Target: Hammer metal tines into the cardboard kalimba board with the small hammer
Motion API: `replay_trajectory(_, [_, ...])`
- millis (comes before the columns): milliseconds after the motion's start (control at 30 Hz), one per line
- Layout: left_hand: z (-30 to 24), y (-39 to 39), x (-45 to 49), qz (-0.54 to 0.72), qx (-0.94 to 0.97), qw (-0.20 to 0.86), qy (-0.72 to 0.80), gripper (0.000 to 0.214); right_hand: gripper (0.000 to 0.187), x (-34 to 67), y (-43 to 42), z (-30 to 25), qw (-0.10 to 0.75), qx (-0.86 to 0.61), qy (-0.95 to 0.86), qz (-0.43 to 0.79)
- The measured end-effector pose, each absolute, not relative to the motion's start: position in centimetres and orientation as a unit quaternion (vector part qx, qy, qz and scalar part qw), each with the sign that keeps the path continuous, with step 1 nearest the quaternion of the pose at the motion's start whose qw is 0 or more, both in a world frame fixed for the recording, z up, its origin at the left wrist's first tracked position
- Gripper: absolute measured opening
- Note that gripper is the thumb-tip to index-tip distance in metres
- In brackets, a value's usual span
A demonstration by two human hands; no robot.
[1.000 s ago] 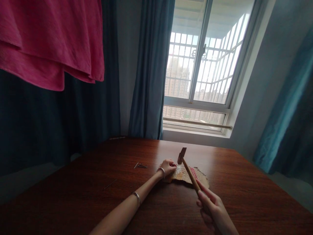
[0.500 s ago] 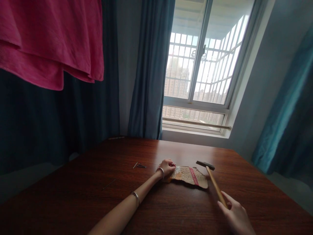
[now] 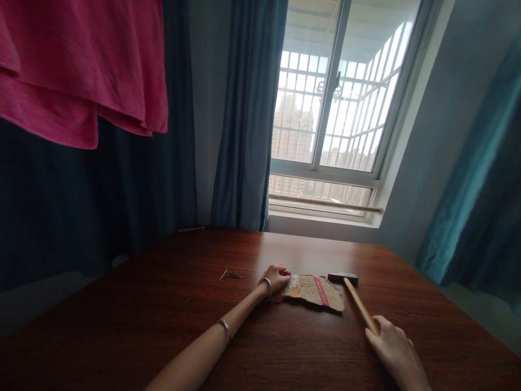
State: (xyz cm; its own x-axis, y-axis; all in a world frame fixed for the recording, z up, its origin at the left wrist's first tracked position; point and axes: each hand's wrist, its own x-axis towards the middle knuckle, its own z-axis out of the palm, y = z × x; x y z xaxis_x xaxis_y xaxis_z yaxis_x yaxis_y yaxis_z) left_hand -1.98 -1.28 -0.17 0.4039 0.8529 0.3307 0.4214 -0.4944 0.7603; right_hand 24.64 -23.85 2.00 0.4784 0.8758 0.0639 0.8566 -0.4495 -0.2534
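Observation:
My left hand (image 3: 277, 275) rests on the left end of a tan cardboard piece (image 3: 313, 292) with dots and a pink stripe, fingers pinched together over something too small to name. My right hand (image 3: 393, 350) grips the end of a hammer's wooden handle (image 3: 360, 306). The hammer's dark head (image 3: 342, 278) lies flat on the brown wooden table (image 3: 163, 342), just right of the cardboard.
A few nails (image 3: 231, 274) lie on the table left of my left hand, and a single thin one (image 3: 178, 308) nearer the left edge. A pink cloth (image 3: 81, 65) hangs at upper left. Blue curtains (image 3: 244, 119) frame a barred window (image 3: 334, 108) beyond the table.
The hammer was raised over the cardboard beside my left hand; my right hand has swung it out to the right and lowered it, so its head now rests on the table.

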Motion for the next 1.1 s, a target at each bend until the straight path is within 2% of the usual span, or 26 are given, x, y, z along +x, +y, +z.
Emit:
replay_trajectory(167, [-0.3,-1.2,-1.9,0.381,0.776,0.310,0.395,0.012,0.032,25.1,-23.7,0.3,0.136,-0.832,-0.537,-0.030])
replay_trajectory(400, [-0.3,-1.2,-1.9,0.374,0.775,0.319,0.396,0.011,0.031,26.1,-23.4,-2.1,0.148,-0.829,-0.537,-0.056])
replay_trajectory(533, [-0.2,-1.4,-1.9,0.369,0.775,0.320,0.401,0.011,0.032,24.5,-23.4,-0.8,0.132,-0.833,-0.517,-0.148])
replay_trajectory(633, [-0.3,-1.4,-1.9,0.378,0.773,0.316,0.399,0.013,0.034,21.9,-21.8,1.3,0.169,-0.795,-0.547,-0.202])
replay_trajectory(767, [-0.4,-1.3,-2.0,0.369,0.788,0.292,0.397,0.014,0.031,17.9,-17.9,3.1,0.228,-0.708,-0.648,-0.164])
replay_trajectory(933, [-0.3,-1.3,-1.9,0.351,0.784,0.291,0.421,0.016,0.028,15.0,-13.8,2.6,0.241,-0.650,-0.714,-0.102])
replay_trajectory(1100, [0.9,-0.7,-2.7,0.289,0.783,0.385,0.393,0.027,0.024,14.5,-12.1,1.4,0.251,-0.632,-0.728,-0.090])
